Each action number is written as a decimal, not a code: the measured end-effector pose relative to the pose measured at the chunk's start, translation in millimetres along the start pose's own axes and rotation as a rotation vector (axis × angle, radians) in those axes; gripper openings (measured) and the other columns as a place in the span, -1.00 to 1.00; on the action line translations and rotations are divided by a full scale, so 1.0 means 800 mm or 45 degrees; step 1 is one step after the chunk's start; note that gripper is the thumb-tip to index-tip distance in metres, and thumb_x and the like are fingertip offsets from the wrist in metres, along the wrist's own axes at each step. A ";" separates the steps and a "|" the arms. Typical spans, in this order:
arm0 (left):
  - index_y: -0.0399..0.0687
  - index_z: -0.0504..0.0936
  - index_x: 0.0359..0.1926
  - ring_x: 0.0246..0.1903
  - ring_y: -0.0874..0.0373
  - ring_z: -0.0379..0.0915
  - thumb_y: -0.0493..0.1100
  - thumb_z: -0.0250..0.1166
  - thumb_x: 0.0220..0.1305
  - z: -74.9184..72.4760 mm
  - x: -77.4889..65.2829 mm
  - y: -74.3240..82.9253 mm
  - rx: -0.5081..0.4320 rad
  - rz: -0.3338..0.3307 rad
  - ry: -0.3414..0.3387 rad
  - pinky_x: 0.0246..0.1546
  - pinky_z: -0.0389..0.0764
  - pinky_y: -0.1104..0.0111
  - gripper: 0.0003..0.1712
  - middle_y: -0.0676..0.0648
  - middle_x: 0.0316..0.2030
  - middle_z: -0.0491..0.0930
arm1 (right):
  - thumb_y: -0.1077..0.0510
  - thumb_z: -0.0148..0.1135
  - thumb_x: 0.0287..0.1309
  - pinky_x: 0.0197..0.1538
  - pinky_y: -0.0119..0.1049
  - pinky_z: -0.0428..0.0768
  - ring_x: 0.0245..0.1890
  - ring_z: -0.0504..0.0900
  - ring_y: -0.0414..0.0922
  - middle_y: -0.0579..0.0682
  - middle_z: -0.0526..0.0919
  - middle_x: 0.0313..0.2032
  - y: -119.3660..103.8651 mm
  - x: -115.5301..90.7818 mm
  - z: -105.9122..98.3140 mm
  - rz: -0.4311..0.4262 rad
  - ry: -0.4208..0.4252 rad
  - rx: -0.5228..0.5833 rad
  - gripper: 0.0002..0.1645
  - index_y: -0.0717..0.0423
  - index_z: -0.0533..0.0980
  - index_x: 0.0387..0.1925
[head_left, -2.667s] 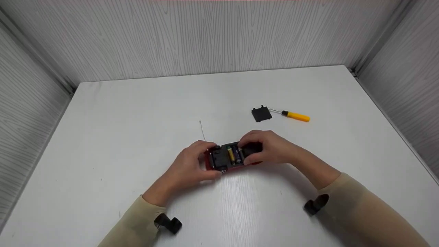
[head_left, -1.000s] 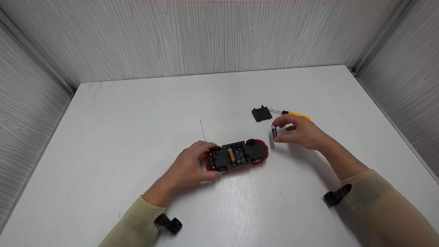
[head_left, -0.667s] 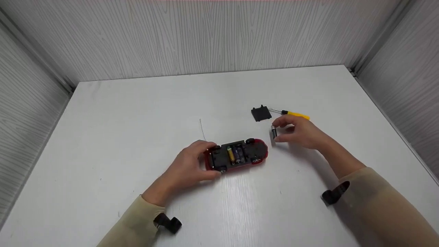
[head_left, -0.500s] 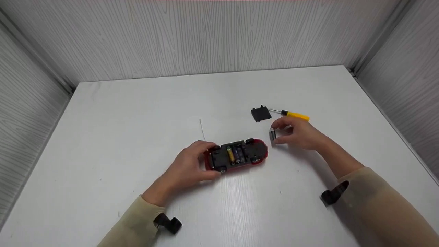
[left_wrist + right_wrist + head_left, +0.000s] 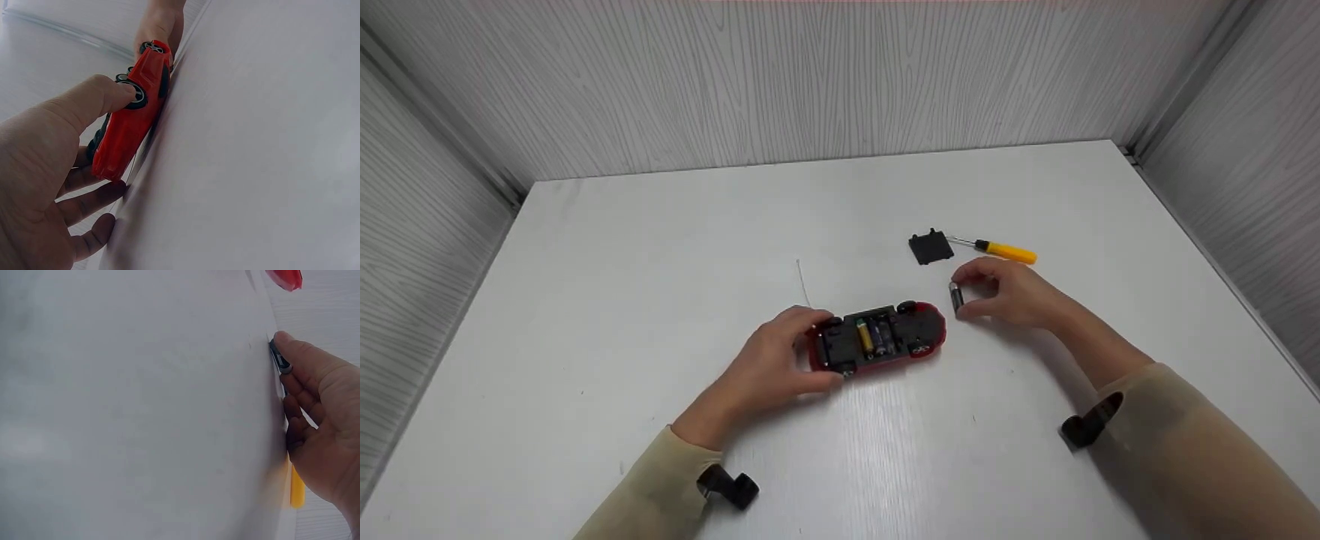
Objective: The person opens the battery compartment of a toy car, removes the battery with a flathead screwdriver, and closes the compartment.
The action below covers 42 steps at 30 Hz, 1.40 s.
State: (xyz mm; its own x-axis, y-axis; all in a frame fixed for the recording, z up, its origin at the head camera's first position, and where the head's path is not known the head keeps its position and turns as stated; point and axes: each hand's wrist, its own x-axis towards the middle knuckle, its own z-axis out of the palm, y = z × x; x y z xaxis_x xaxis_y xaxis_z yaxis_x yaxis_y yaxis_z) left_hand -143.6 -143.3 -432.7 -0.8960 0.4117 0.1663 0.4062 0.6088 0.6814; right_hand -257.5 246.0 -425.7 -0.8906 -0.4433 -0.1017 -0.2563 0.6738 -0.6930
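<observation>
The left hand grips the left end of an upturned red toy car, thumb on the near side, fingers spread to its width. Batteries sit in its underside. Just right of it, the right hand pinches a dark battery end to end, low at the desk. Farther away, a yellow-handled screwdriver lies right of a black cover.
</observation>
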 end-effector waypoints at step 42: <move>0.00 0.57 0.36 0.04 0.15 0.49 0.02 0.67 0.04 -0.002 0.003 0.006 -0.044 -0.004 -0.012 0.19 0.52 0.16 -0.15 0.10 0.16 0.58 | 0.02 0.55 0.26 0.30 0.07 0.51 0.25 0.57 0.11 0.04 0.66 0.21 -0.085 -0.028 0.006 -0.289 -0.028 0.115 -0.45 -0.06 0.60 0.24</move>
State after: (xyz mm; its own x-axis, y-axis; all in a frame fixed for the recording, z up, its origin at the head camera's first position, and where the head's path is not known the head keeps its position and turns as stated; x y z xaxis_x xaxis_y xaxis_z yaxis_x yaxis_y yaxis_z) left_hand -144.3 -140.4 -428.0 -0.8954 0.4166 0.1575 0.3970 0.5866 0.7059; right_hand -218.0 207.2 -379.9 -0.8052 -0.5910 0.0492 -0.4137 0.5003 -0.7606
